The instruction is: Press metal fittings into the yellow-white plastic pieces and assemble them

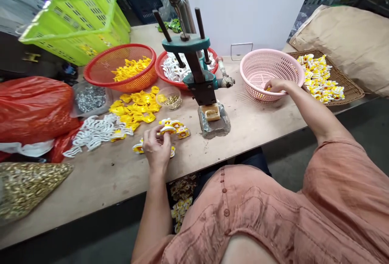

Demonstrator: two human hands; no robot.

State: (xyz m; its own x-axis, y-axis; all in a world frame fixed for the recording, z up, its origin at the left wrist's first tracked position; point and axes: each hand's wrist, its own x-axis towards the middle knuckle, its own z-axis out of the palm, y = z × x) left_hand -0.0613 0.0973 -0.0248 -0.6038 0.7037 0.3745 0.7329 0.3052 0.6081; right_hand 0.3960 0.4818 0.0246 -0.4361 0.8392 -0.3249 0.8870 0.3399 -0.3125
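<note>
My left hand [156, 147] rests on the wooden table [258, 122], its fingers pinched on a white-and-yellow plastic piece [168, 130] beside a few more like it [179, 128]. My right hand [277, 85] reaches into the pink basket [261, 66], fingers curled over a small yellow piece; what they grip is mostly hidden. A hand press [199, 73] with a green head stands between the hands, a cream block [212, 112] on its base.
Two red baskets [100, 67] hold yellow and white parts. Loose yellow pieces [136, 108] and white pieces [94, 132] lie left of the press. A wicker tray [349, 88] holds assembled pieces. A green crate [75, 25], red bag [30, 106] and rivets [24, 185] sit left.
</note>
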